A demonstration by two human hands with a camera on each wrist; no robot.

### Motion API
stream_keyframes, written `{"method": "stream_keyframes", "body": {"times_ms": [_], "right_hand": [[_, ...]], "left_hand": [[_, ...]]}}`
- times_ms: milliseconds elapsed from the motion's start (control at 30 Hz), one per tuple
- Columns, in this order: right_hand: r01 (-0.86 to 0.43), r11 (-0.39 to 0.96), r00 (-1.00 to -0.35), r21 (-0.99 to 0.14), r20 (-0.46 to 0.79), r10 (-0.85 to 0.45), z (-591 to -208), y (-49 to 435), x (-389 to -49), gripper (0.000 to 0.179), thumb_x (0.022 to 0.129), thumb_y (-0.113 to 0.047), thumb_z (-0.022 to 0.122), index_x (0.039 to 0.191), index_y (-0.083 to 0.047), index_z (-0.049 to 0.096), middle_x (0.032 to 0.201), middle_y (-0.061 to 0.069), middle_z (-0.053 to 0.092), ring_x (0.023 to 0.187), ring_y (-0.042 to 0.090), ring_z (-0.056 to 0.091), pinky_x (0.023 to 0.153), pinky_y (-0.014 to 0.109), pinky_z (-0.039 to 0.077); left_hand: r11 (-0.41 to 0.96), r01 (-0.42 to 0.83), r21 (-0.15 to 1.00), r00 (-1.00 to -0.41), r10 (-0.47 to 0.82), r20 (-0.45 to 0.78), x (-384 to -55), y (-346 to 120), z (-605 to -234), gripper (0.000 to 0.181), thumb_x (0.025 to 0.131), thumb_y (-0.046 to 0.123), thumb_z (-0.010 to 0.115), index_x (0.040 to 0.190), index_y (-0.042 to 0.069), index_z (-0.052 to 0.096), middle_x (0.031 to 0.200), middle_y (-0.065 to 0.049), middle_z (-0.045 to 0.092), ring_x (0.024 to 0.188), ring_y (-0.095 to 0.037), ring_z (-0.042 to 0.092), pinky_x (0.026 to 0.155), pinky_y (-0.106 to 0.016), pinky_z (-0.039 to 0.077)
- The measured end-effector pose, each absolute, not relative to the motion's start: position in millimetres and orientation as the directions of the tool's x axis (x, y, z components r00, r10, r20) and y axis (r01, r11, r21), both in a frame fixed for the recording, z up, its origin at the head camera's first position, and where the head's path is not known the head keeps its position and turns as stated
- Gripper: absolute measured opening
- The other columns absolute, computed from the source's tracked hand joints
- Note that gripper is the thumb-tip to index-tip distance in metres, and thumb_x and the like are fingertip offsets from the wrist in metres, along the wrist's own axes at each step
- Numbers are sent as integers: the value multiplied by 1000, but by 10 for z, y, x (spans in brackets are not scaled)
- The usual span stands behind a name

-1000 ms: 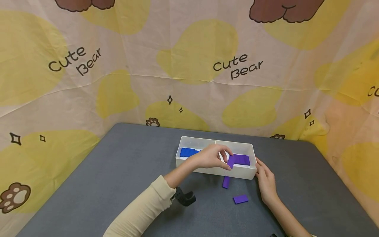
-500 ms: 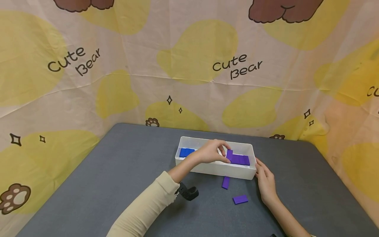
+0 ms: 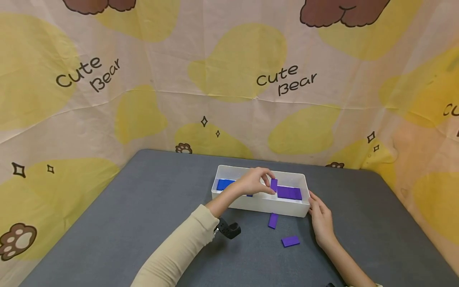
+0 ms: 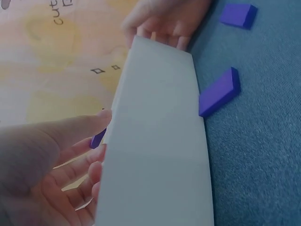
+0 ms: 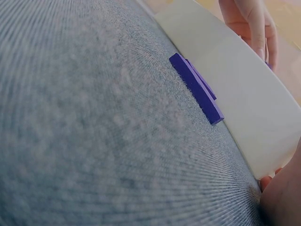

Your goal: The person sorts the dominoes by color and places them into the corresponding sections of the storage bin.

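Note:
My left hand [image 3: 255,182] reaches over the white box [image 3: 265,207] and pinches a purple tile [image 3: 274,185] between thumb and fingers. The tile stands upright just left of a flat row of purple tiles [image 3: 289,193] inside the box. In the left wrist view, that held tile [image 4: 97,140] is mostly hidden behind the box wall. My right hand [image 3: 321,223] touches the box's right end with its fingers. Blue tiles [image 3: 224,184] lie at the left inside. A small dark blue piece [image 3: 249,195] shows beneath my left hand.
Two loose purple tiles lie on the grey table [image 3: 172,207]: one tile [image 3: 273,221] close to the box's front wall, another tile [image 3: 290,241] nearer me. A black wrist strap [image 3: 229,229] hangs by my left cuff. A printed cloth [image 3: 229,79] hangs behind the table.
My left hand has shifted slightly left and away from me, bringing the pinched purple tile off the row and more upright. My right hand stays at the box end.

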State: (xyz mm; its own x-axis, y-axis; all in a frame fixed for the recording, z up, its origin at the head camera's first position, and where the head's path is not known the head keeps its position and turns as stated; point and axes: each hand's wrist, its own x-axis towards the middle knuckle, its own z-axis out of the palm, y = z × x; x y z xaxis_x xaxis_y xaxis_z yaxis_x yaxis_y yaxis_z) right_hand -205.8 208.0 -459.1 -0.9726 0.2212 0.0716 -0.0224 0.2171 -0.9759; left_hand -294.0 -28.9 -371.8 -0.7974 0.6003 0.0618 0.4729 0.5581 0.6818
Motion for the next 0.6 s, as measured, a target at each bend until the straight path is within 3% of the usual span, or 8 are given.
{"method": "stream_keyframes", "body": {"times_ms": [167, 400, 600], "right_hand": [[-24, 206, -975, -978, 69, 211, -4591, 2090, -2074, 55, 115, -27, 32, 162, 0, 37, 167, 23, 37, 145, 33, 44, 89, 0, 40], [-16, 193, -976, -981, 57, 209, -4592, 2092, -2076, 55, 115, -27, 32, 163, 0, 37, 167, 22, 37, 147, 33, 43, 89, 0, 39], [-20, 197, -976, -980, 62, 211, -4598, 2097, -2079, 55, 115, -27, 31, 162, 0, 37, 167, 22, 37, 146, 33, 43, 90, 0, 40]], "left_hand": [[585, 488, 648, -804, 591, 72, -2977, -274, -3778, 46, 86, 21, 88, 125, 6, 71, 91, -3, 75, 96, -21, 63, 76, -22, 43], [602, 524, 603, -794, 602, 89, -3050, -224, -3898, 45, 84, 22, 90, 123, 7, 73, 90, -5, 76, 99, -22, 67, 83, -23, 47], [637, 489, 596, -823, 564, 73, -3028, -141, -3919, 45, 81, 22, 92, 121, 8, 75, 85, -4, 74, 77, -8, 58, 65, -20, 44]]}}
